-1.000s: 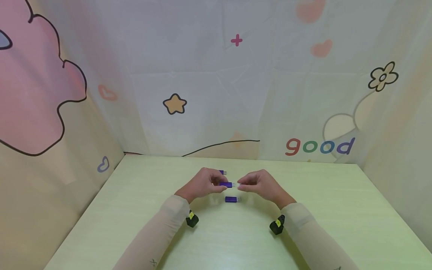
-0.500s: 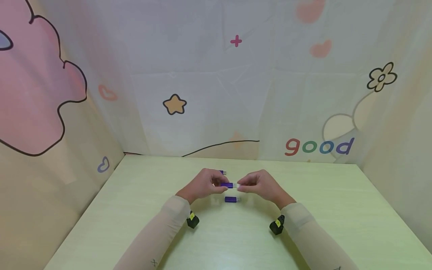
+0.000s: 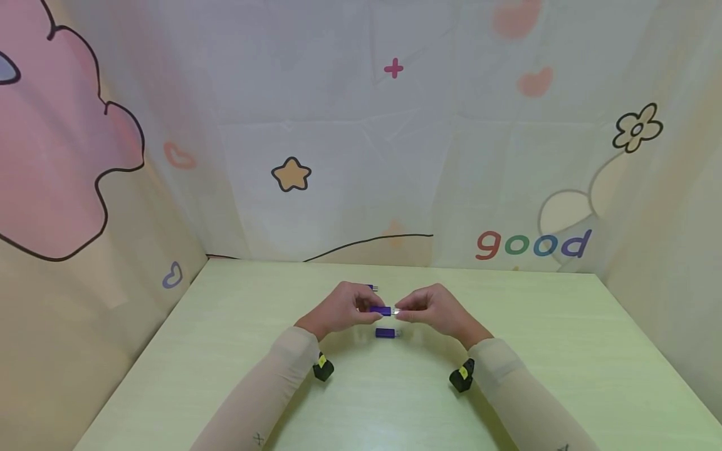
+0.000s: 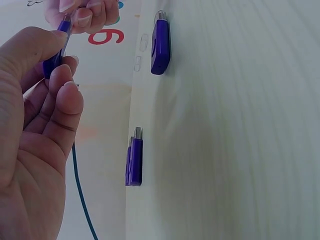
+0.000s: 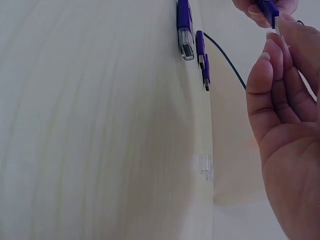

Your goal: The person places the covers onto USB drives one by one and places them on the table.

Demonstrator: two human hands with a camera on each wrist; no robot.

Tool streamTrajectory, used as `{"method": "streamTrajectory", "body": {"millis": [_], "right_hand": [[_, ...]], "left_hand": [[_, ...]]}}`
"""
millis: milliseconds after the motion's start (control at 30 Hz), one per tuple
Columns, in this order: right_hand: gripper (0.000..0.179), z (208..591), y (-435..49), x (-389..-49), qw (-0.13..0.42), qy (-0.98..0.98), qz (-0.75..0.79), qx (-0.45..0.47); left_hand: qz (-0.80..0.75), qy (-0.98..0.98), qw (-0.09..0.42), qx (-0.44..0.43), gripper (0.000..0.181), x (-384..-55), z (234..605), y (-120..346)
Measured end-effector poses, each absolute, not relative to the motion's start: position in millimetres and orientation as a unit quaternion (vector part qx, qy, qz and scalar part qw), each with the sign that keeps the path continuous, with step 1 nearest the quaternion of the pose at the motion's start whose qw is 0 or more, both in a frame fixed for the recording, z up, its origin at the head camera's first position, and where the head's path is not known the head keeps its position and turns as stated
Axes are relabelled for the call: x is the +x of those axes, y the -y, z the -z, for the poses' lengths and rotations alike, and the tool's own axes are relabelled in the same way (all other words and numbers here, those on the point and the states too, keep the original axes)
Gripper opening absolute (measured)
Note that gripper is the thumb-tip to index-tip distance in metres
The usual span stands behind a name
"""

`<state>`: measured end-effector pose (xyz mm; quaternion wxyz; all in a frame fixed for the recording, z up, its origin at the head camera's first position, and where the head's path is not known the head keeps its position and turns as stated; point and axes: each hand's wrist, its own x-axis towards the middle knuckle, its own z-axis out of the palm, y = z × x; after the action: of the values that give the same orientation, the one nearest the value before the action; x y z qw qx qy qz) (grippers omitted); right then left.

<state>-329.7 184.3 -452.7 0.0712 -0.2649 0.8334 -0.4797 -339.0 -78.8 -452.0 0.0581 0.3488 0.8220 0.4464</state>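
My left hand [image 3: 342, 307] pinches a purple USB flash drive [image 3: 381, 311] between thumb and fingers, its metal plug end facing right. Thumb and fingertips of my right hand [image 3: 434, 311] hold a small clear plastic cap [image 5: 278, 27] at that plug end. The cap looks to be over the plug, but the fingertips partly hide how far. Just nearer on the table, a second purple flash drive [image 3: 386, 333] lies with a clear cap on its plug. Two more drives [image 4: 135, 162] lie beyond the left hand with bare metal plugs, mostly hidden in the head view.
Loose clear caps [image 5: 205, 166] lie on the pale table [image 3: 395, 401] beyond the right hand. A printed curtain [image 3: 350, 188] stands along the table's back edge and both sides. Each wrist carries a small black camera [image 3: 323, 368].
The drive and the cap have come together: a gap showed between plug and right fingertips, and now they meet. The left hand has shifted slightly right. The drive on the table has stayed put.
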Motion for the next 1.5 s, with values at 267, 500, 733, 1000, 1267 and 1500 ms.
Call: {"method": "streamTrajectory", "body": {"millis": [267, 500, 733, 1000, 1267, 1500], "right_hand": [[0.02, 452.0, -182.5, -329.6, 0.071, -0.835, 0.477, -0.266], [0.02, 452.6, -181.5, -329.8, 0.073, -0.834, 0.48, -0.261], [0.02, 454.2, -180.9, -330.0, 0.073, -0.834, 0.481, -0.262], [0.017, 454.5, -179.6, -329.7, 0.071, -0.834, 0.479, -0.264], [0.018, 456.2, -179.6, -331.1, 0.065, -0.837, 0.48, -0.255], [0.017, 461.0, -176.7, -332.4, 0.055, -0.843, 0.48, -0.238]], "left_hand": [[-0.444, -0.823, 0.054, 0.35, 0.013, -338.0, 450.7, 77.8], [-0.444, -0.824, 0.054, 0.348, 0.012, -337.7, 450.1, 78.1], [-0.449, -0.819, 0.055, 0.352, 0.013, -338.7, 451.8, 77.6], [-0.44, -0.82, 0.054, 0.362, 0.013, -338.9, 450.7, 75.9], [-0.42, -0.824, 0.042, 0.378, 0.013, -340.9, 449.8, 72.8], [-0.402, -0.841, 0.046, 0.36, 0.016, -342.0, 449.3, 70.4]]}}
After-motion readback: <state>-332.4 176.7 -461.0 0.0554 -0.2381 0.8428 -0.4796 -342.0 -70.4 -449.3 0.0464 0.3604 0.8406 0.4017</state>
